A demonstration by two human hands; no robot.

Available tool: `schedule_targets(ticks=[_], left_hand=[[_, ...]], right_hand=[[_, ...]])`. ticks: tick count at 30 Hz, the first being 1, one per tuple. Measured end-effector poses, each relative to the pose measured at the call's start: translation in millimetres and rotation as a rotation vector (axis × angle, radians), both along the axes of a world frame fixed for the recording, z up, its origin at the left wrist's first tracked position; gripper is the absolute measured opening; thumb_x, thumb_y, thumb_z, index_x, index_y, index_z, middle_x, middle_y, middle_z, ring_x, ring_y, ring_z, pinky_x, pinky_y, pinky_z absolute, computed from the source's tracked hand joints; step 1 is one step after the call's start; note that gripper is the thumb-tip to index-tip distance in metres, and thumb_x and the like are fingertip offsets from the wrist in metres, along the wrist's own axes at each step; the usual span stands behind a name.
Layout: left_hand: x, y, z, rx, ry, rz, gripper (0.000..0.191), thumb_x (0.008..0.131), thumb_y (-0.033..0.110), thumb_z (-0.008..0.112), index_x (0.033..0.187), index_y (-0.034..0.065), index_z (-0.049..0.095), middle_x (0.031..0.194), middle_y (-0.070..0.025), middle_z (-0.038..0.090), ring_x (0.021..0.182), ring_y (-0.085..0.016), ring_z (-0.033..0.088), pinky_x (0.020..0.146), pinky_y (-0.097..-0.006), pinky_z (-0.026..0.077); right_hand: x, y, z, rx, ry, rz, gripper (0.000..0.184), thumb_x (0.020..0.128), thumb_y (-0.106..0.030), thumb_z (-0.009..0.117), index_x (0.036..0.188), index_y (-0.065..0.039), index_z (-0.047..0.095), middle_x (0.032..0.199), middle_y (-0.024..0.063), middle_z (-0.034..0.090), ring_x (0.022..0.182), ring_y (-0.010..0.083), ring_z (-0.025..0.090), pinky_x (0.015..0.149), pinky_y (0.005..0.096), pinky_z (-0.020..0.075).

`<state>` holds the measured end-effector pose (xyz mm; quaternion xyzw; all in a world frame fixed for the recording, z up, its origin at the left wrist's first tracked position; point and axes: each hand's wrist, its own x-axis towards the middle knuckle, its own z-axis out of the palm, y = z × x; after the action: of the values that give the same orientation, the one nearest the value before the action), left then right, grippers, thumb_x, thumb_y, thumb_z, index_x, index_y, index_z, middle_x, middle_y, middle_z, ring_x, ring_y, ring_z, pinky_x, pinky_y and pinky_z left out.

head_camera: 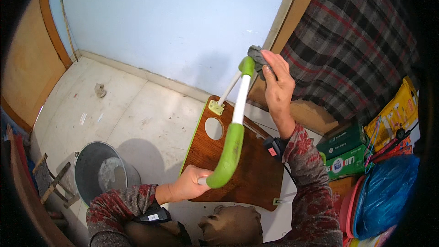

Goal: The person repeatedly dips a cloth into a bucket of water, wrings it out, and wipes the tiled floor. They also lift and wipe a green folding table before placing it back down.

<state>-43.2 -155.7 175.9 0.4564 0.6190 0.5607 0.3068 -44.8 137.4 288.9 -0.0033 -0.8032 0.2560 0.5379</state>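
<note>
A small folding table lies before me, its brown wood-grain top [253,168] edged in green and cut with a round hole near one corner. Its tubular leg frame [241,99], white with green sleeves, stands up toward me. My left hand [188,183] grips the white tube just below the lower green sleeve [228,161]. At the frame's upper bend, my right hand [279,82] presses a grey cloth [257,58] against the green corner sleeve [247,66]. Part of the tabletop is hidden behind the leg frame.
A metal bucket [128,164] with some liquid stands at left beside a small wooden stool [56,181]. A crumpled scrap [100,90] lies on the tiled floor. On the right are green boxes [346,161], a blue plastic bag [387,192] and a plaid cloth [343,41].
</note>
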Motion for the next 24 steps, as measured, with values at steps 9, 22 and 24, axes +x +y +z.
schedule_targets(ticks=[9, 22, 24], left_hand=[[-16, 14, 3, -0.2, -0.271, 0.099, 0.048, 0.097, 0.026, 0.063, 0.058, 0.0081, 0.042, 0.052, 0.0046, 0.037, 0.05, -0.005, 0.035, 0.046, -0.0279, 0.03], [-27, 20, 9, -0.232, -0.418, 0.188, 0.044, 0.096, 0.025, 0.063, 0.058, 0.0084, 0.047, 0.054, 0.0044, 0.044, 0.051, -0.005, 0.038, 0.047, -0.0257, 0.031], [-28, 20, 10, -0.271, -0.463, 0.178, 0.045, 0.096, 0.026, 0.062, 0.058, 0.0093, 0.046, 0.053, 0.0048, 0.043, 0.049, -0.004, 0.035, 0.045, -0.0254, 0.03]], right_hand=[[24, -54, 26, 0.031, -0.126, 0.23, 0.03, 0.086, 0.004, 0.059, 0.114, -0.004, 0.068, 0.116, 0.0123, 0.066, 0.112, 0.0304, 0.057, 0.098, 0.0386, 0.0453], [81, -87, 7, -0.072, -0.322, 0.513, 0.031, 0.088, -0.002, 0.055, 0.117, -0.001, 0.067, 0.117, 0.0134, 0.065, 0.114, 0.0303, 0.057, 0.098, 0.0408, 0.0458], [68, -72, 11, -0.347, -0.176, 0.443, 0.036, 0.089, 0.001, 0.049, 0.121, 0.001, 0.064, 0.118, 0.0111, 0.065, 0.114, 0.0221, 0.058, 0.099, 0.033, 0.0447]])
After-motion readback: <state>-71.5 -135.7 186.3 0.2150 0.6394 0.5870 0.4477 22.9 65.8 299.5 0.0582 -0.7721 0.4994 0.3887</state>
